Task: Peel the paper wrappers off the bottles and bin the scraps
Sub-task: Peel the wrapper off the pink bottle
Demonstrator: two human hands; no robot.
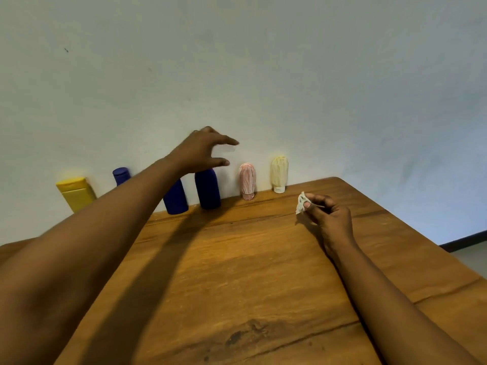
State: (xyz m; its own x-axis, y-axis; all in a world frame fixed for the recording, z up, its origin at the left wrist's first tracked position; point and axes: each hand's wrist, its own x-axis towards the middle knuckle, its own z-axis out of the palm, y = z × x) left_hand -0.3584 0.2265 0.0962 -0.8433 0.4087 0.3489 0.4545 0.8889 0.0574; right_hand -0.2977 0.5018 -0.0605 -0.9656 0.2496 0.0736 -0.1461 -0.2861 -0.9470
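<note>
Several bottles stand in a row against the wall at the table's far edge. A pink bottle (247, 181) and a cream bottle (279, 173) still wear crinkled paper wrappers. Three bare blue bottles (208, 189) (175, 197) (121, 175) and a yellow one (76, 194) stand to their left. My left hand (204, 150) hovers above the rightmost blue bottle, fingers spread and holding nothing, thumb and forefinger pointing toward the pink bottle. My right hand (328, 216) rests over the table at the right and pinches a crumpled white paper scrap (301, 202).
The wooden table (237, 272) fills the lower view; its right edge drops to a grey floor (471, 255). A pale wall rises directly behind the bottles. No bin is in view.
</note>
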